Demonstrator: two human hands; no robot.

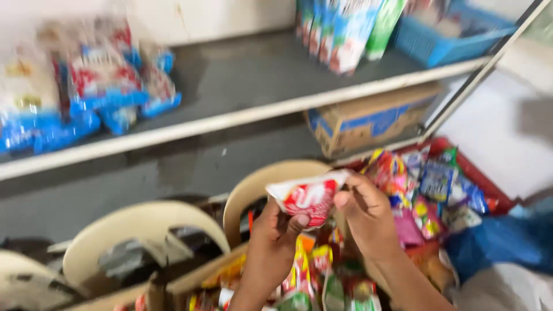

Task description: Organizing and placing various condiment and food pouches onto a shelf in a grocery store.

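- Left hand: at 6 o'clock in the view, raised from below, thumb and fingers pinching the lower left edge of a small red-and-white sachet.
- Right hand: just at 3 o'clock of the left one, fingers curled, thumb and forefinger pinching the right end of the same sachet.
- Red-and-white sachet: held in the air between both hands, stretched flat, slightly tilted, its upper right corner at the right hand's fingertips; in front of a cream chair back.
- Loose snack packets: directly below the hands at 6 o'clock, a heap in red, yellow, orange and green; details blurred.
- Red tray: at 3 o'clock of the hands, holding mixed small packets in blue, pink and yellow.
- Blue plastic bag: at 4 o'clock, beside the tray.
- Second cream chair back: at 9 o'clock of the hands, rounded top.
- Cardboard box: at 1 o'clock, on the lower shelf.
- Upper shelf: at 12 o'clock, grey board with pale edge.
- Blue-and-white bags: at 10 o'clock on that shelf, piled.
- Upright cartons: at 12 o'clock, standing in a row.
- Blue basket: at 1 o'clock, just beside the cartons.
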